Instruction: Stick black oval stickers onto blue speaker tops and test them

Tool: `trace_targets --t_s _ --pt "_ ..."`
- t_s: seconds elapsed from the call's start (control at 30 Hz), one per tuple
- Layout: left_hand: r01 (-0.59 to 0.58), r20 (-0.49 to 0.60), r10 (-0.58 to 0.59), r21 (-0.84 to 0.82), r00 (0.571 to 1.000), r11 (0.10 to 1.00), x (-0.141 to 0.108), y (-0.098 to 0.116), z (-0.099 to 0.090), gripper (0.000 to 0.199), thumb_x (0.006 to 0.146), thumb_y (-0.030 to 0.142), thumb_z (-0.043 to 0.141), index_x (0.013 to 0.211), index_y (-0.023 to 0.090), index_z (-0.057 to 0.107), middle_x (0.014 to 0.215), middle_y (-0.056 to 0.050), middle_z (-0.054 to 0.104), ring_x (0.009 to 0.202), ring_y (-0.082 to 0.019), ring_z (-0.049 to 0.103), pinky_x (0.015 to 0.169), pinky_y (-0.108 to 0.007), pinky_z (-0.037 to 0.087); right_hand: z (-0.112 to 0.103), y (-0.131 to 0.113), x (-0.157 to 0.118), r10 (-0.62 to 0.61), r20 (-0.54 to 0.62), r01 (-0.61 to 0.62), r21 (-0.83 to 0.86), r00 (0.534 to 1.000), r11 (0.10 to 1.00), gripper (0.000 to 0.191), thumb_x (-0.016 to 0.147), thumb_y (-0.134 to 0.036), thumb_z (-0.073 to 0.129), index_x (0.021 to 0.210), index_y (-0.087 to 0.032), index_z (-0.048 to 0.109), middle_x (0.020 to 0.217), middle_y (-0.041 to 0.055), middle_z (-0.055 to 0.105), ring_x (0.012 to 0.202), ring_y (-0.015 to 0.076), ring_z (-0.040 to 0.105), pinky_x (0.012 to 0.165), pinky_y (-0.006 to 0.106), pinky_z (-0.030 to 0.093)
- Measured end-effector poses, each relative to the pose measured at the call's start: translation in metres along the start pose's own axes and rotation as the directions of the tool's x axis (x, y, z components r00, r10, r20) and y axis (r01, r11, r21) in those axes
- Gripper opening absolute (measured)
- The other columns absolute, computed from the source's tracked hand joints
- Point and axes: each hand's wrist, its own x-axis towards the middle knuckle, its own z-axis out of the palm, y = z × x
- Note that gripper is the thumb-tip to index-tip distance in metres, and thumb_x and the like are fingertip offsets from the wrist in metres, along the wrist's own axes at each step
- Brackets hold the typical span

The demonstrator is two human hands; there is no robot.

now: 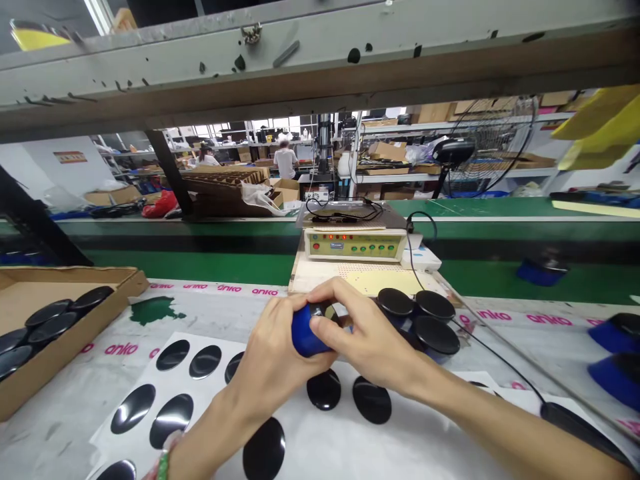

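Observation:
Both hands meet over the white sheet (310, 460), around a blue rounded housing (304, 333) with a dark, shiny part on its upper side. My left hand (270, 343) is closed around its left side and underside. From the right, my right hand (367, 330) grips it, with the thumb pressed on the dark part and the fingers curled over the far side. Fingers cover much of the housing. Flat black discs (373, 400) lie in loose rows on the sheet beneath my wrists. Just beyond my right hand stand several black-topped round units (435, 333).
At left, a cardboard tray (60, 370) holds black round pieces. Ahead sits a control box (355, 245) with lit buttons. A cable (495, 360) crosses the right side. Blue units (617, 380) stand at the right edge, another on the green conveyor (240, 247). A shelf beam (320, 60) hangs overhead.

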Motion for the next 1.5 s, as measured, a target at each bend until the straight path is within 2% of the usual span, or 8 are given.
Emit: trace_targets --t_s 0.2,0.33,0.53,0.77,0.97,1.1,1.27,1.5 --pt "0.052 0.043 -0.052 0.012 0.998 0.999 -0.007 -0.016 0.016 0.056 0.069 0.022 0.069 0.118 0.022 0.043 0.105 -0.005 0.063 0.096 -0.024 0.065 0.078 -0.037 0.055 -0.004 0.008 0.005 0.045 0.090 -0.031 -0.154 0.995 0.988 0.021 0.087 -0.029 0.054 0.107 -0.021 0.055 0.112 0.0055 0.063 0.101 0.0183 0.059 0.085 0.033 0.047" --pt "0.208 0.148 -0.219 0.092 0.964 0.974 -0.005 -0.043 0.017 0.057 0.074 0.030 0.065 0.125 0.023 0.039 0.114 -0.008 0.057 0.097 -0.028 0.065 0.077 -0.041 0.056 -0.062 0.026 0.006 0.255 0.222 -0.100 -0.538 0.941 0.837 0.051 0.093 -0.043 0.043 0.140 -0.024 0.035 0.139 0.0076 0.049 0.121 0.0205 0.052 0.098 0.034 0.043" --pt "0.240 0.217 -0.262 0.124 0.940 0.963 -0.007 -0.105 0.003 0.031 0.074 0.033 0.059 0.102 0.028 0.047 0.090 0.004 0.064 0.079 -0.023 0.069 0.066 -0.036 0.057 -0.128 0.066 -0.004 0.551 0.202 -0.214 -0.772 0.809 0.598 0.063 0.075 -0.038 0.062 0.134 -0.020 0.050 0.136 0.0151 0.052 0.116 0.0374 0.055 0.093 0.049 0.044" --pt "0.150 0.319 -0.182 0.120 0.930 0.981 0.002 -0.042 -0.003 0.054 0.077 0.038 0.063 0.127 0.031 0.045 0.134 -0.012 0.049 0.123 -0.040 0.050 0.096 -0.062 0.044 -0.108 0.058 -0.001 0.601 0.176 -0.166 -0.867 0.780 0.470 0.048 0.078 -0.033 0.061 0.124 -0.022 0.055 0.110 0.0105 0.063 0.098 0.0304 0.061 0.088 0.050 0.042" --pt "0.142 0.682 -0.031 -0.107 0.731 0.984 -0.008 0.032 0.078 0.107 0.067 0.060 0.071 0.150 0.028 0.012 0.157 -0.018 -0.010 0.139 -0.047 0.016 0.099 -0.063 0.041 -0.116 0.060 -0.007 0.572 0.143 -0.171 -0.871 0.808 0.460 0.047 0.083 -0.037 0.062 0.124 -0.018 0.054 0.113 0.0117 0.062 0.099 0.0266 0.061 0.086 0.044 0.046" --pt "0.085 0.647 0.025 -0.139 0.762 0.987 -0.003 0.028 0.108 0.093 0.078 0.058 0.062 0.150 0.021 0.015 0.156 -0.019 -0.017 0.141 -0.041 -0.003 0.110 -0.063 0.022 -0.131 0.020 -0.018 0.411 0.062 -0.180 -0.832 0.909 0.525 0.050 0.089 -0.038 0.047 0.136 -0.021 0.043 0.133 0.0127 0.053 0.117 0.0319 0.052 0.094 0.043 0.041" --pt "0.030 0.639 0.063 -0.134 0.767 0.991 -0.012 0.003 0.063 0.066 0.094 0.040 0.046 0.150 0.026 0.014 0.159 -0.011 0.003 0.145 -0.027 0.007 0.115 -0.050 0.024 -0.103 -0.029 -0.045 0.100 0.306 0.118 -0.619 0.947 0.776 0.028 0.080 -0.009 0.041 0.097 -0.024 0.058 0.095 0.0034 0.065 0.085 0.0203 0.060 0.071 0.030 0.047" --pt "-0.061 0.707 0.084 -0.057 0.702 0.996 -0.065 -0.025 0.018 0.055 0.096 0.043 0.041 0.147 0.026 0.028 0.152 -0.004 0.032 0.141 -0.024 0.026 0.117 -0.048 0.023 -0.016 0.045 -0.075 -0.027 0.653 0.490 -0.538 0.756 0.686 0.027 0.068 -0.004 0.049 0.091 -0.015 0.057 0.097 0.0095 0.061 0.088 0.0231 0.050 0.079 0.036 0.042"
